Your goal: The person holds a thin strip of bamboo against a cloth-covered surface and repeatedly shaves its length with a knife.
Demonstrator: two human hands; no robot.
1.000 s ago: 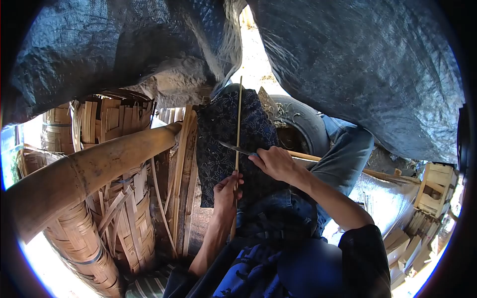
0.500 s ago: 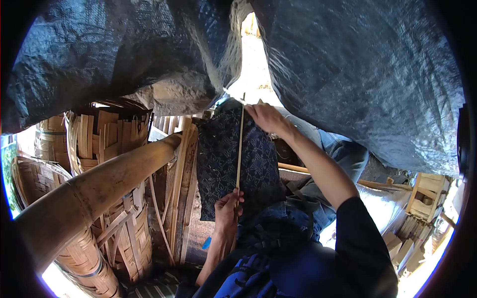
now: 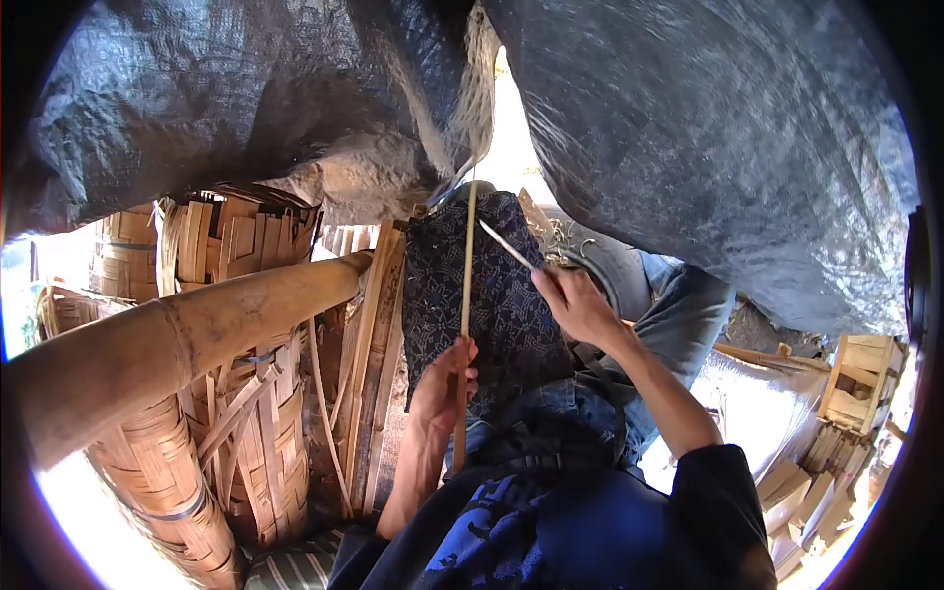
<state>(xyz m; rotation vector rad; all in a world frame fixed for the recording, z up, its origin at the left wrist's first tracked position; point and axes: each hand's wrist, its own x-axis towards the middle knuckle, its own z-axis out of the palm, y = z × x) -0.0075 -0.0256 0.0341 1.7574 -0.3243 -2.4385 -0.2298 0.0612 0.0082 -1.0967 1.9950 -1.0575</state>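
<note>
My left hand (image 3: pixel 442 386) is closed around the lower part of a long, thin bamboo strip (image 3: pixel 468 261), which runs up and away from me. Held in my right hand (image 3: pixel 582 305) is a slim knife (image 3: pixel 506 244); its blade points up and left, with the tip just right of the strip and apart from it. Beneath both lies a dark patterned cloth (image 3: pixel 433 285), spread over my lap. The strip's near end passes below my left hand toward my body. My fingers cover most of the knife's handle.
A thick bamboo pole (image 3: pixel 197 334) slants across the left side, close to my left arm. Woven bamboo baskets (image 3: pixel 167 482) stand behind and below it. Dark plastic sheeting (image 3: pixel 708 128) hangs low ahead. At the right are a wooden crate (image 3: pixel 857 383) and wood pieces.
My right hand has drawn back toward me and right from the strip's far end, and the knife blade now shows clearly. My left hand keeps hold of the strip, slightly nearer the far end.
</note>
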